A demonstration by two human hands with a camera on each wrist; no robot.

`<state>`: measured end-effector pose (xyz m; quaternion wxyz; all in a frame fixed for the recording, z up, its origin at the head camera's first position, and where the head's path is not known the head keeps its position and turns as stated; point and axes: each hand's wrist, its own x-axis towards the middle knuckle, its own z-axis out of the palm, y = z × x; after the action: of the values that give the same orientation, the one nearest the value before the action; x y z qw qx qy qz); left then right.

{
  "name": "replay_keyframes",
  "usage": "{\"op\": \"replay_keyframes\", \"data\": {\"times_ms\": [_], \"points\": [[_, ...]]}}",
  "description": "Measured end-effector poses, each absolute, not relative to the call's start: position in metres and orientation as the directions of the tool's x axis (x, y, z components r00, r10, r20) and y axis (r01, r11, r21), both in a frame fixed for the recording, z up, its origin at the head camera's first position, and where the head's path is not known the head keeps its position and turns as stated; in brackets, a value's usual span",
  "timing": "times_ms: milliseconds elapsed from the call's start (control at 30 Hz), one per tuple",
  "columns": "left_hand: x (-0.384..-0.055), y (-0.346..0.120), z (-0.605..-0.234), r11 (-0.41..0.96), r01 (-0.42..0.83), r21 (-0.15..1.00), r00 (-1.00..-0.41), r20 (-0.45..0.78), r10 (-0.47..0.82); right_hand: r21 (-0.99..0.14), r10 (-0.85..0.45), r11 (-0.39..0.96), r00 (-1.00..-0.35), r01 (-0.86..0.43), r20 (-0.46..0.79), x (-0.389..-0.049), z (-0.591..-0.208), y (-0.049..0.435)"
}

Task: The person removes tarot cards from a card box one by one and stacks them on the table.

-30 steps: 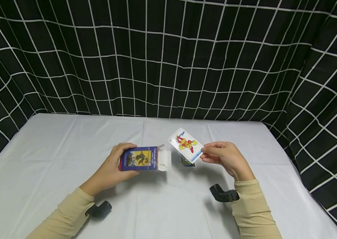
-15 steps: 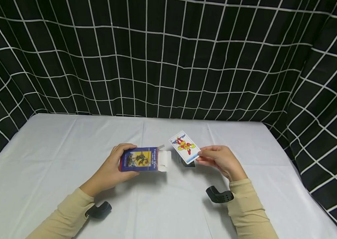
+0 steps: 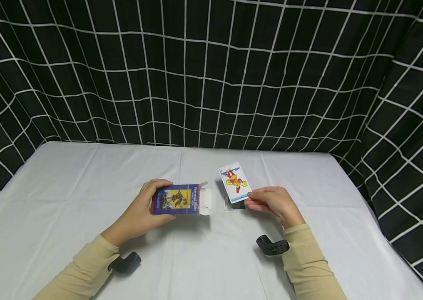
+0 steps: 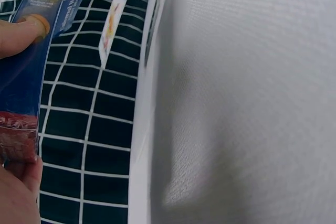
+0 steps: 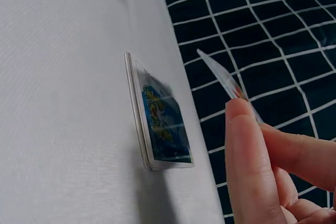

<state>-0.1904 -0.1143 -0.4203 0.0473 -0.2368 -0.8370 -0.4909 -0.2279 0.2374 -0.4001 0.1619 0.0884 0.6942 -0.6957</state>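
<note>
My left hand (image 3: 145, 210) grips a blue tarot card box (image 3: 175, 199), thumb on one long side and fingers on the other. The box lies sideways in the hand, its white end flap (image 3: 205, 201) open toward the right. Between thumb and fingers of my right hand (image 3: 273, 203) is a white card (image 3: 235, 182) with a red and yellow figure, pinched at its lower right corner. Below that card a small stack of cards (image 5: 165, 124) rests on the table, its top card dark blue and yellow; in the head view the held card covers most of it.
A white cloth covers the table (image 3: 204, 266). Behind it and along both sides hangs a black curtain (image 3: 196, 83) with a white grid. Each wrist wears a black camera mount (image 3: 272, 246).
The right hand has shifted left and slightly toward me, turning the held card more upright in the head view. The left hand and the box have hardly moved.
</note>
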Motion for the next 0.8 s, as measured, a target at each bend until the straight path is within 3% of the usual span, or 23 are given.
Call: {"op": "replay_keyframes", "data": {"times_ms": [800], "points": [[-0.191,-0.113,-0.423,0.405,0.447,0.797,-0.882,0.316,0.35,-0.904,-0.121,0.034,-0.896,0.427,-0.428,-0.228,-0.415,0.226]]}}
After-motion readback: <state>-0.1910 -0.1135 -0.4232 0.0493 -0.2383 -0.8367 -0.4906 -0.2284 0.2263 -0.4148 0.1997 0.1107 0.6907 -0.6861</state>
